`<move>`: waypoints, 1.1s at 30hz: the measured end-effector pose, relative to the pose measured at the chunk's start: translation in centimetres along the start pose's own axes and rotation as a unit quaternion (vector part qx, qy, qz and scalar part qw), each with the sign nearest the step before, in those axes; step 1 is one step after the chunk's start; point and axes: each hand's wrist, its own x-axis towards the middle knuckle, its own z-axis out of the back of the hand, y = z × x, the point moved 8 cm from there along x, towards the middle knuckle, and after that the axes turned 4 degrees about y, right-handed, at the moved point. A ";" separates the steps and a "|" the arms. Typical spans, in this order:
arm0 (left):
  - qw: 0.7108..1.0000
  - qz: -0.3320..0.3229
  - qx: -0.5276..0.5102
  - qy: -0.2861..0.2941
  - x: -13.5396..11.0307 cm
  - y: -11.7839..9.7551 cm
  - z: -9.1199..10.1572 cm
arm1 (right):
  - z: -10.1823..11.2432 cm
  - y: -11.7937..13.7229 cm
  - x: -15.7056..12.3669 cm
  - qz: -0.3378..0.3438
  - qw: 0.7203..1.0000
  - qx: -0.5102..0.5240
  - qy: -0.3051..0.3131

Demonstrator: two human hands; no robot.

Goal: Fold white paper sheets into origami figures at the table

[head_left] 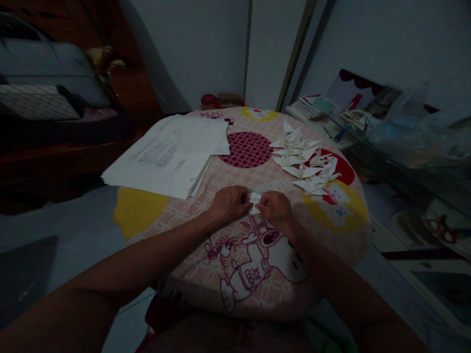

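Between my two hands is a small folded piece of white paper [255, 208], held low over the middle of the round table. My left hand [231, 203] pinches its left side with the fingers curled in. From the other side my right hand [274, 208] grips it, thumb and fingers closed. Much of the paper is hidden by the fingers. Several folded white paper cranes [303, 171] lie bunched together to the right, beyond my right hand. A thick stack of printed white sheets [162, 154] lies at the left, past my left hand.
A pink patterned cloth [206, 245] covers the round table. At the right stands a glass-topped cabinet [397, 162] with papers, a plastic bag [408, 127] and, lower down, scissors [441, 229]. A wooden bench [128, 93] with bags stands on the left.
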 end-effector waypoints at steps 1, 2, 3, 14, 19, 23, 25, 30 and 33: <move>1.000 0.005 0.001 0.005 0.0 0.0 0.0 | 0.1 0.0 0.0 -0.007 1.000 0.012 0.005; 1.000 0.006 0.002 0.007 0.1 0.0 0.0 | 0.1 0.0 0.0 -0.013 1.000 0.020 0.010; 1.000 0.004 0.002 0.007 0.1 0.0 0.0 | 0.2 0.0 0.0 -0.019 0.999 0.025 0.013; 1.000 0.006 -0.001 0.008 0.0 0.1 -0.1 | 0.5 -0.8 0.3 -0.061 0.997 0.035 0.038; 1.000 0.000 -0.005 0.005 -0.1 -0.1 0.1 | 0.9 -2.8 0.0 -0.035 0.998 0.048 0.015; 1.000 -0.006 -0.002 0.012 -0.1 -0.2 0.1 | 1.8 -3.3 -0.3 -0.003 0.997 0.078 0.000; 1.000 -0.014 -0.002 0.011 -0.1 -0.4 0.2 | 2.2 -2.8 -0.3 -0.003 0.994 0.112 -0.009; 1.000 -0.003 0.000 0.003 -0.1 -0.1 0.1 | 1.6 -0.8 -0.1 -0.027 0.995 0.095 -0.011; 1.000 -0.004 -0.006 0.002 0.0 0.0 0.1 | 0.6 -0.5 0.2 -0.042 0.996 0.070 0.027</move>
